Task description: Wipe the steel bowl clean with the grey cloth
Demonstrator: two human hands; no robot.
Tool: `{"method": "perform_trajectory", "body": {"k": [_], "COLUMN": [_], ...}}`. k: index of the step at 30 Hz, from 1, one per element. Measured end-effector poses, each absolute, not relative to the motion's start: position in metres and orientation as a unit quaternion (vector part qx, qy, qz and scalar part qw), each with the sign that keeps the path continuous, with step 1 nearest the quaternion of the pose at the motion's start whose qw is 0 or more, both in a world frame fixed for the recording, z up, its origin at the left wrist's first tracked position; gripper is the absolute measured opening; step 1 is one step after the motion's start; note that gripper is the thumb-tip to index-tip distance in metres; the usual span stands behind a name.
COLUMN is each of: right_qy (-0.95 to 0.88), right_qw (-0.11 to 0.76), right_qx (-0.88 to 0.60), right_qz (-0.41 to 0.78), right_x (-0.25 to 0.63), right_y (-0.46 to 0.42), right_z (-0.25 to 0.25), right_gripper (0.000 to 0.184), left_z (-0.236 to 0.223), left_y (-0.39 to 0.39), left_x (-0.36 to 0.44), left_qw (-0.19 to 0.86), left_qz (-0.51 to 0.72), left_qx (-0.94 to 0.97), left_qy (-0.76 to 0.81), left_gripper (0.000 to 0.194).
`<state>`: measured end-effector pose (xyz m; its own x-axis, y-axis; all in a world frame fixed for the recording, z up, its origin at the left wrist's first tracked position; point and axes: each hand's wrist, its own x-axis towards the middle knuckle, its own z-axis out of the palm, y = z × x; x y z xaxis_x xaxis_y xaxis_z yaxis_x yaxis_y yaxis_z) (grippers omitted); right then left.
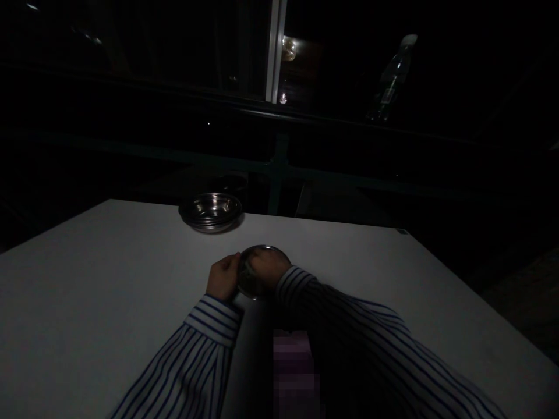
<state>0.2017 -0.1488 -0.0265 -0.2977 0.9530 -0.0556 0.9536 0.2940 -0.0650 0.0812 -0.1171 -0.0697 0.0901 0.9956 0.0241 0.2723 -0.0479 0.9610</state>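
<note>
A round metal bowl [253, 289] is in front of me over the white table, its inside dark and partly covered by my hand. My left hand [223, 277] is closed on the bowl's left rim. Inside the bowl is my right hand [267, 266], fingers curled down towards its inner wall. A faint pale patch shows by those fingers, too dark to name. Beyond them, a stack of shiny metal bowls [210, 213] sits near the table's far edge, left of centre.
The white table [109, 279] stretches out on both sides, its far edge just behind the stack. Past it is a dark window with a pale upright frame [275, 52]. A clear plastic bottle [392, 81] with a white cap stands at the back right.
</note>
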Motion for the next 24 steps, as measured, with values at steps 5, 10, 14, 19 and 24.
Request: {"method": "perform_trajectory", "body": {"k": [5,10,14,19,24], "right_qy": [0.789,0.825,0.862,0.868,0.833], "right_qw": [0.021,0.031,0.094,0.099,0.049], "right_qx": [0.614,0.559,0.48,0.475,0.551], "right_qz": [-0.033,-0.074,-0.135,-0.109,-0.037], "right_x": [0.202,0.196,0.208,0.207,0.201], "right_y": [-0.144,-0.144,-0.145,-0.147,-0.143], "right_z": [-0.026,-0.027,-0.023,-0.021,-0.025], "right_gripper": [0.025,0.028,0.015,0.02,0.03], "left_z": [-0.071,-0.075,-0.076,-0.073,-0.071], "left_y": [-0.116,-0.115,-0.117,-0.117,-0.116], "left_x": [0.084,0.082,0.083,0.085,0.083], "left_qw": [0.441,0.424,0.417,0.415,0.418], "left_qz": [0.418,0.426,0.426,0.42,0.407], "left_qx": [0.592,0.584,0.584,0.596,0.61], "left_qy": [0.53,0.545,0.551,0.545,0.536], "left_gripper": [0.037,0.034,0.032,0.032,0.034]}}
